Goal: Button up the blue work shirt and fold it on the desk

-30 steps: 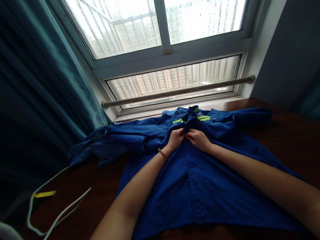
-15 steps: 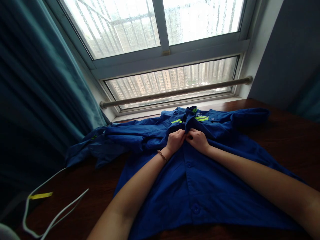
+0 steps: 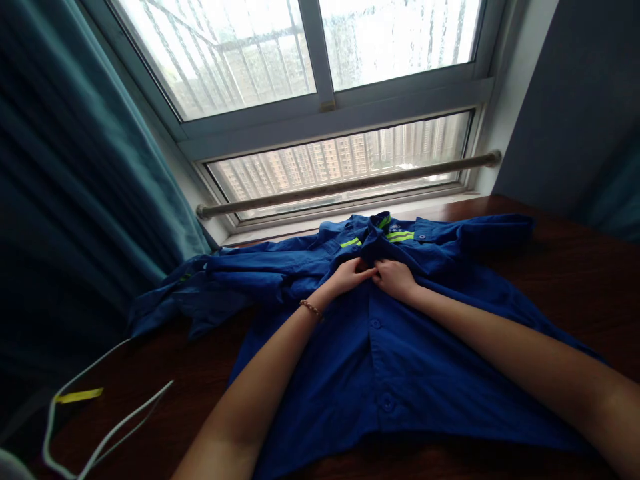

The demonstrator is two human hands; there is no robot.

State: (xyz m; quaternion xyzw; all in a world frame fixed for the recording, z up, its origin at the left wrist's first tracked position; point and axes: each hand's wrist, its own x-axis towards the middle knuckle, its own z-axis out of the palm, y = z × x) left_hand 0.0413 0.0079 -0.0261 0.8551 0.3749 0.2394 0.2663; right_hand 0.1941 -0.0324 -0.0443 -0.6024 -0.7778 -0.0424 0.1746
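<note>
A blue work jacket (image 3: 325, 373) with yellow-green stripes lies spread out, its collar end toward the window and its hem near me. My left hand (image 3: 349, 276), with a beaded bracelet on the wrist, grips the front placket at mid-chest, thumb stretched toward the other hand. Right beside it, my right hand (image 3: 395, 277) is closed on the same front edge, the fingertips of both hands meeting. What lies between the fingertips is hidden. Below the hands, a button (image 3: 375, 324) shows on the placket, and a larger button (image 3: 387, 401) sits near the hem.
The jacket lies on a dark wooden table (image 3: 565, 280). Past it are a window with a metal bar (image 3: 350, 186) across its lower part and a teal curtain (image 3: 115, 160) at left. A white cable (image 3: 125, 433) with a yellow tag (image 3: 80, 395) lies at lower left.
My left wrist has shifted slightly left and its thumb now extends toward the right hand. The right hand stays at the placket. The jacket's hem has risen slightly in view.
</note>
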